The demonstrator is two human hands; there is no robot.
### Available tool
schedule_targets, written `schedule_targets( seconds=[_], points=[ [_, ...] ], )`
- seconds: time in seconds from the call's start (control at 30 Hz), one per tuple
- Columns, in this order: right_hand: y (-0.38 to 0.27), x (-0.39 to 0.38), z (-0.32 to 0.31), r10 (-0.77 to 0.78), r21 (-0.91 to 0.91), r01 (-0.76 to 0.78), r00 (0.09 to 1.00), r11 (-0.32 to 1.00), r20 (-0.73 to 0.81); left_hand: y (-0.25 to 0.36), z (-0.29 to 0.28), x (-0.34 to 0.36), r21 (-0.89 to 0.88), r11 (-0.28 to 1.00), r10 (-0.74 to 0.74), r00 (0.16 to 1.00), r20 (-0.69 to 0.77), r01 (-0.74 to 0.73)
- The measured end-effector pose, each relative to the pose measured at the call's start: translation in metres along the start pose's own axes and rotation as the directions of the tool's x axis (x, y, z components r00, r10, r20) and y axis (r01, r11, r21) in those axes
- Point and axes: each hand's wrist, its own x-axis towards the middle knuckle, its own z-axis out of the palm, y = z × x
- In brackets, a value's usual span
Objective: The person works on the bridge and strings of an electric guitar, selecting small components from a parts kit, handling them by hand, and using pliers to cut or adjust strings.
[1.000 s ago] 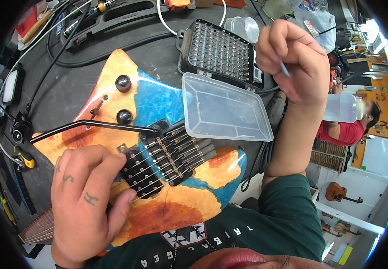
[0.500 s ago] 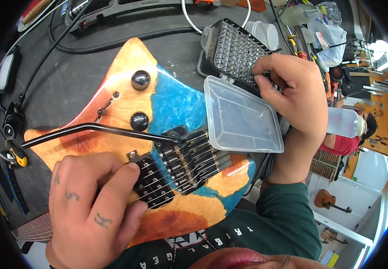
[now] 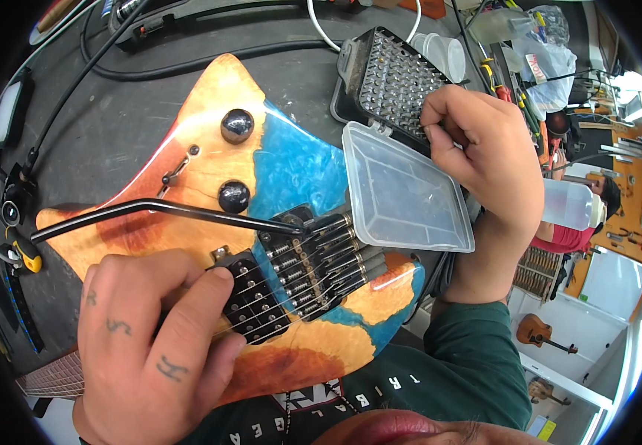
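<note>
Guitar (image 3: 298, 174): face up over the counter (image 3: 285, 98).
Left hand (image 3: 150, 326): on the guitar, thumb and forefinger apart.
Right hand (image 3: 488, 148): beyond the guitar, fingers bent at the bit box (image 3: 391, 85); can't see whether it grips anything.

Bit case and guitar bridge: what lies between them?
In the head view, the translucent plastic lid lies between the bit case and the guitar bridge.

Acoustic guitar (image 3: 532, 331) on white wall (image 3: 592, 323)
</note>
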Motion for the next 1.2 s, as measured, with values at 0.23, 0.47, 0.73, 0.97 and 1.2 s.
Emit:
schedule_targets(
  seconds=[0.23, 0.47, 0.73, 0.97, 1.2],
  points=[
    [-0.005, 0.003, 0.002, 0.025, -0.073, -0.024, 1.000, 0.997, 0.007, 0.002, -0.001, -0.004, 0.004, 1.000, 0.001, 1.000, -0.015, -0.001],
    [-0.002, 0.002, -0.011, 0.122, 0.057, -0.126, 0.990, 0.990, 0.067, -0.006, -0.001, -0.003, 0.008, 0.998, 0.063, 0.998, -0.010, -0.063],
    [0.005, 0.005, -0.022, -0.124, -0.095, 0.139, 0.981, 0.986, 0.146, -0.005, 0.002, -0.008, 0.015, 0.998, 0.054, 0.998, -0.040, -0.053],
    [0.014, 0.020, -0.037, -0.193, 0.019, 0.199, 0.919, 0.980, 0.345, -0.003, 0.000, -0.009, 0.047, 0.997, 0.061, 0.997, -0.049, -0.059],
    [0.015, 0.030, -0.045, -0.346, -0.134, 0.434, 0.839, 0.891, 0.420, 0.012, -0.001, -0.009, 0.123, 0.992, 0.008, 0.999, -0.042, -0.003]
  ],
)
